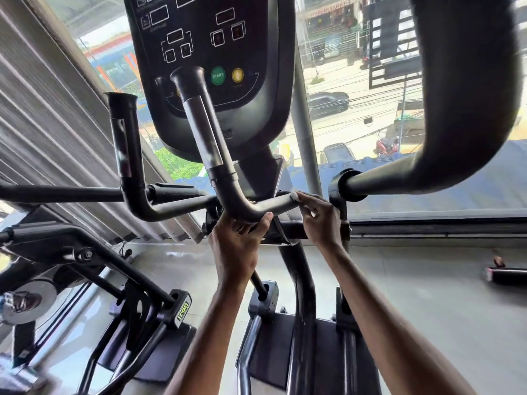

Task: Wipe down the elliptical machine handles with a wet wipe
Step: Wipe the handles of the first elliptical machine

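Observation:
The elliptical's fixed inner handle [205, 132] rises in front of the console [216, 58] and bends at its base into a grey horizontal bar [273, 205]. My left hand [239, 240] grips that bend from below, thumb up against the tube. My right hand [319, 218] pinches a small white wet wipe [295, 197] around the horizontal bar, just right of the bend. Most of the wipe is hidden by my fingers. A second inner handle [125, 149] stands to the left. The big moving handle [462, 109] curves up at the right.
A window behind the machine looks down on a street with cars. A corrugated wall runs along the left. Another machine's frame [119, 277] stands at lower left. The elliptical's pedals and rails [285, 337] lie below my forearms. A dark cylinder [504, 275] lies on the floor at right.

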Tool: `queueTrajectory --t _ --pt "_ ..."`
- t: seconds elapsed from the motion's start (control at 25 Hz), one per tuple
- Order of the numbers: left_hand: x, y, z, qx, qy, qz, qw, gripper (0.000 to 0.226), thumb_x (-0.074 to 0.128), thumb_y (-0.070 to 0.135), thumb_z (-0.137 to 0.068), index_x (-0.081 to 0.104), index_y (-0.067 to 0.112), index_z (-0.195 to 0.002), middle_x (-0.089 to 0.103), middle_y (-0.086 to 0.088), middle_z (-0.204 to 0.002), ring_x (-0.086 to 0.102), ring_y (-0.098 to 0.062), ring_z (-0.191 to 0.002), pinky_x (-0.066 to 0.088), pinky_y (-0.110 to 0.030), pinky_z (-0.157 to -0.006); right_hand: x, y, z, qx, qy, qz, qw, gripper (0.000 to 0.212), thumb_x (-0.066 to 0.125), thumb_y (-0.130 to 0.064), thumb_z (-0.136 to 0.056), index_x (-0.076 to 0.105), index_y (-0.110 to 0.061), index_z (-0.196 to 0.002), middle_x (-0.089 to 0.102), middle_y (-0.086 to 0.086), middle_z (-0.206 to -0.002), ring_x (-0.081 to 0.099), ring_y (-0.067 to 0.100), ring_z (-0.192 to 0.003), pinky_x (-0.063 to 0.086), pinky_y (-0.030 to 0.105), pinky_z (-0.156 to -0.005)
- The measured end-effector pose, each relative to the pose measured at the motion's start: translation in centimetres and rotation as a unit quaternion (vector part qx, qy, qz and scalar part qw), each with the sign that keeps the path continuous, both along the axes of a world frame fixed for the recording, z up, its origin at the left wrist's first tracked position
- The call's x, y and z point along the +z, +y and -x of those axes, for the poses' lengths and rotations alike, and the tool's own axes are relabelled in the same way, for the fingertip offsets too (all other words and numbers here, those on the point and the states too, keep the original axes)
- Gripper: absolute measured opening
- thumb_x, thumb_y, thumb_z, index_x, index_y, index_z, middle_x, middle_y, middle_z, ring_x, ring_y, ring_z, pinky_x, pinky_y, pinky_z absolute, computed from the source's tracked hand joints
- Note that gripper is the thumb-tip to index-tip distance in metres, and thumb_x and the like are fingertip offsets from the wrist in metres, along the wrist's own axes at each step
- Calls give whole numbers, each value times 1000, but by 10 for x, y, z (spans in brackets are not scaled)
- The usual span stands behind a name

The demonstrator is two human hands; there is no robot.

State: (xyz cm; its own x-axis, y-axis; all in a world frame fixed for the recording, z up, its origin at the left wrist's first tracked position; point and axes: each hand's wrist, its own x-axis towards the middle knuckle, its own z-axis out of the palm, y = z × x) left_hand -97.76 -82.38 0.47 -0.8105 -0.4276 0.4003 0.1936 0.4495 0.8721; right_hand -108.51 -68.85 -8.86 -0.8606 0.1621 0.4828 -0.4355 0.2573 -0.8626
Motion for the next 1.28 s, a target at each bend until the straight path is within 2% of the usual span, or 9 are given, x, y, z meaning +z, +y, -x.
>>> queueTrajectory --t 0.08,0.2,0.28,0.36,0.56,0.72,0.92,1.08,1.28 --pt "6 1 -2 -3 -5 11 1000 27 92 19 -75 70 33 -83 76 23 -77 76 0 -83 60 -26 -79 0 -7 -1 -21 -3 18 1000 28 69 -9 -92 78 -26 -113 75 -12 -114 69 0 -103 52 15 -86" --pt "11 1 -3 -19 -18 15 1000 29 91 12 -76 70 30 -80 74 24 -73 74 5 -78 55 -14 -72 -1 -15 9 -55 -166 147 973 22 73 -27 -93 77 -21 -114 76 -5 -109 65 -16 -77 46 2 -68" --pt "16 0 -6 -30 -24 19 999 29 91 11 -75 69 30 -79 73 22 -73 73 8 -75 52 -9 -69 -3 -23 10 -28 -292 317 902 25 75 -28 -91 76 -14 -112 77 1 -107 65 -13 -69 49 5 -70" --pt "18 -2 -6 -41 -26 20 999 27 91 10 -75 70 26 -80 73 20 -74 72 9 -73 50 -7 -66 1 -34 1 7 -332 480 812 18 76 -14 -89 75 -8 -106 78 3 -92 68 1 -72 59 19 -76" --pt "19 -12 -2 -70 -67 -6 995 21 92 18 -74 75 27 -81 80 10 -84 77 -7 -85 61 -36 -88 19 -42 -17 9 -305 602 738 15 69 8 -87 72 -6 -84 72 -3 -60 66 5 -53 52 16 -49" --pt "29 -20 -9 -130 -110 -44 984 13 82 41 -78 79 37 -89 80 8 -93 75 -14 -97 57 -51 -99 34 -47 -32 9 -297 617 729 15 67 14 -85 71 0 -88 73 5 -68 69 12 -62 57 17 -58" --pt "33 -23 -22 -176 -105 -118 972 16 74 50 -86 81 39 -95 80 4 -107 74 -19 -108 54 -51 -105 61 -63 -74 55 -265 652 708 12 65 18 -84 70 8 -88 72 14 -74 70 17 -67 60 29 -82" --pt "32 -23 -26 -169 -68 -132 974 17 73 39 -91 80 25 -98 80 2 -103 74 -17 -107 55 -49 -104 79 -64 -108 100 -245 626 733 16 66 16 -85 70 10 -99 76 14 -79 74 18 -75 59 29 -88" --pt "36 -28 -27 -166 -40 -140 975 10 71 33 -96 81 35 -93 81 8 -100 74 -9 -104 56 -43 -101 87 -62 -112 51 -239 584 774 22 72 8 -86 70 11 -108 77 15 -85 74 15 -71 61 24 -80"
